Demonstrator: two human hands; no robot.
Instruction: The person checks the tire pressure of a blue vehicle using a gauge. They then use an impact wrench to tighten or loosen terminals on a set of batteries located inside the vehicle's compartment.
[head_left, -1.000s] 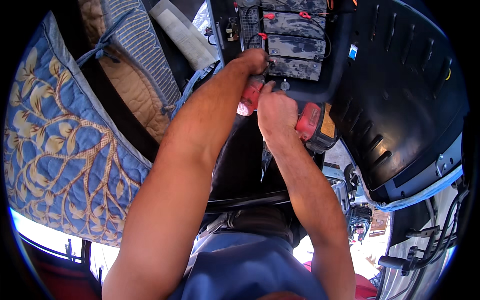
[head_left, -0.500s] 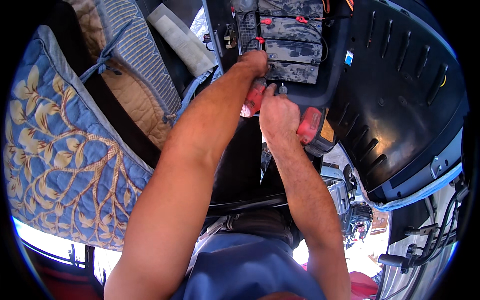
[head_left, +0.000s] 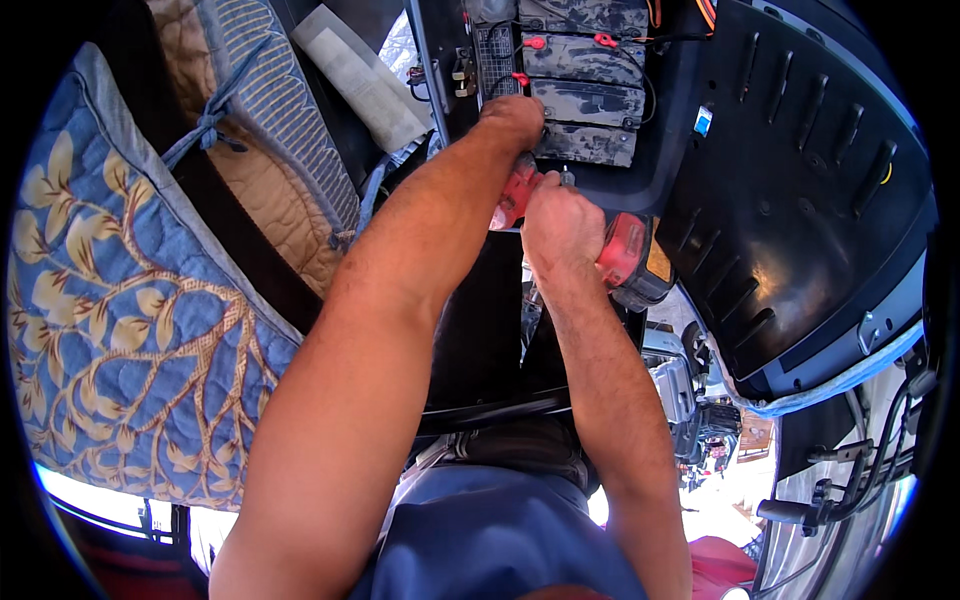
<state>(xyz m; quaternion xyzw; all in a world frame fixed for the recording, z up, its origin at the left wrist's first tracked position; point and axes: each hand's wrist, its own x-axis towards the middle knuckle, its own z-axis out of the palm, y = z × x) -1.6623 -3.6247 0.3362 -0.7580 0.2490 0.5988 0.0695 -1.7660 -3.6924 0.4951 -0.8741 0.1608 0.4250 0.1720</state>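
My right hand [head_left: 563, 222] is closed around the grip of a red and black cordless drill [head_left: 622, 250]. The drill's battery pack sticks out to the right of the hand, and its red body shows on the left. My left hand [head_left: 512, 120] is just beyond the drill body, at the lower left corner of a row of dusty grey batteries [head_left: 585, 102]. Its fingers are curled and mostly hidden, so what they hold cannot be made out. The drill's front end is hidden under my left hand and forearm. Red terminal caps [head_left: 520, 79] and black cables sit on the batteries.
A black ribbed plastic cover [head_left: 790, 200], edged in blue, stands raised at the right. Left lies a quilted blue seat cover [head_left: 140, 310] with a leaf pattern. A grey flat panel [head_left: 365, 85] leans beyond it. Handlebar-like levers [head_left: 800, 512] are at the lower right.
The drill and my right hand have shifted slightly, the hand a little to the right. My left hand has moved up a touch at the batteries' edge. The view has tilted slightly.
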